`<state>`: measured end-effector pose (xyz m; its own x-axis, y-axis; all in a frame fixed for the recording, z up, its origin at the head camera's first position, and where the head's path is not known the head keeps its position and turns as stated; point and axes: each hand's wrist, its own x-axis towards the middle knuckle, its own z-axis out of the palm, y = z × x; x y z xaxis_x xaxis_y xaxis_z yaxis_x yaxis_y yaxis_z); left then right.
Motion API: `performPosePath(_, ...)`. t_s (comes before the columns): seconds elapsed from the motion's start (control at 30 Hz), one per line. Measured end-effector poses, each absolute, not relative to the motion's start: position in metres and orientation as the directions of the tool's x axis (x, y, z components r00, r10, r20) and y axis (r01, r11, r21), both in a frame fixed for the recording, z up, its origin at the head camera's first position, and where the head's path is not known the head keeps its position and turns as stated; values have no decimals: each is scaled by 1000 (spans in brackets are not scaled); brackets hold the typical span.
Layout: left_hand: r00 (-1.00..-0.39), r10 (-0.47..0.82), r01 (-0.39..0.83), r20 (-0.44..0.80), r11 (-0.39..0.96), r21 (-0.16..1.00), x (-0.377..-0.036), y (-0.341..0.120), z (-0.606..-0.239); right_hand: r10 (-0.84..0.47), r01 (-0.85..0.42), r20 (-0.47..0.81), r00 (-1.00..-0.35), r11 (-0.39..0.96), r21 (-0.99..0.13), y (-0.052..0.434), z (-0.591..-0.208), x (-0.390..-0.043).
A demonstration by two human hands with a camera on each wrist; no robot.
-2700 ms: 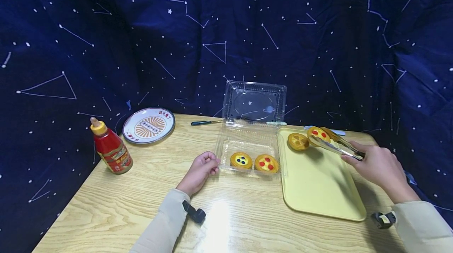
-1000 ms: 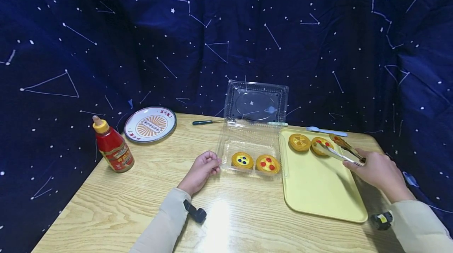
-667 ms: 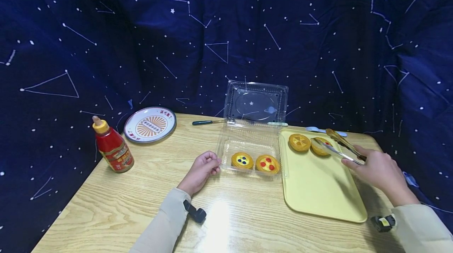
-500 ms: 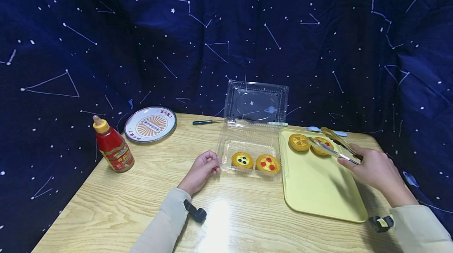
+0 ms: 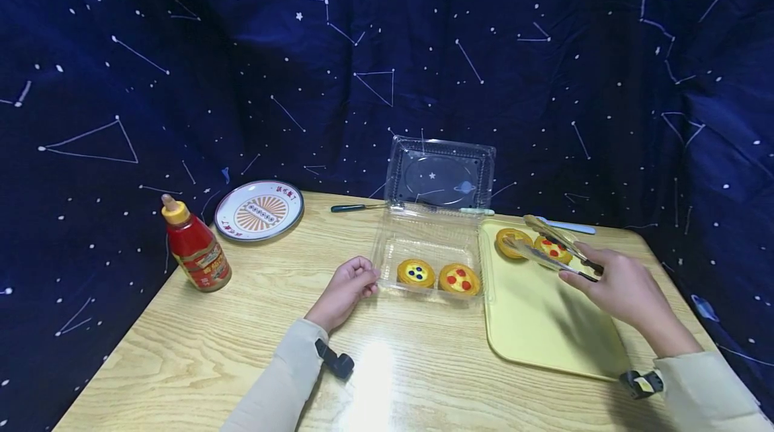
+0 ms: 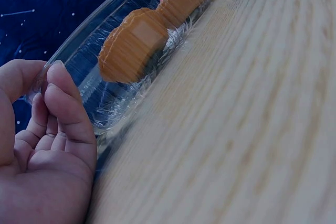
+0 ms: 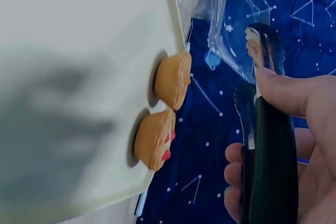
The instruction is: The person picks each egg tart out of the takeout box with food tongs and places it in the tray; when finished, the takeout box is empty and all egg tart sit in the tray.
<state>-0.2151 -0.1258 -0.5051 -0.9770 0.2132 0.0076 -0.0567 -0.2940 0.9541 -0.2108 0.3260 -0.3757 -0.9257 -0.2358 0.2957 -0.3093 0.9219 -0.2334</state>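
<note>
My left hand [image 5: 343, 292] pinches the near left corner of an opened clear plastic container [image 5: 426, 234]. Inside, along its front side, sit a blue-dotted egg tart [image 5: 416, 273] and a red-dotted one [image 5: 459, 279]; the left wrist view shows the brown side of a tart [image 6: 134, 45]. My right hand [image 5: 629, 287] holds metal tongs [image 7: 273, 156] with dark handles above the yellow tray [image 5: 544, 324]. The spread tips hang over a plain-topped tart [image 5: 506, 244], partly covering it, apart from it in the right wrist view. Beside it on the tray lies another red-dotted tart [image 5: 553, 250].
A red squeeze bottle with a yellow cap [image 5: 198, 250] stands at the left, near a patterned plate [image 5: 259, 210]. A dark-handled utensil [image 5: 349, 208] and a light blue one [image 5: 568, 226] lie along the back edge. A dark starry cloth [image 5: 387, 49] hangs behind the table.
The red-dotted tart between the tongs' tips earlier now lies on the tray beside the plain one. My right hand has carried the tongs leftward over the plain tart. My left hand stays put.
</note>
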Motion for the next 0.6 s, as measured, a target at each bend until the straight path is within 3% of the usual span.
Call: performPosePath(0.6,-975,222,-65,0,-290,955,-215,-126,-504,-370,-455,310,-876,848,-272,279,-378,-215)
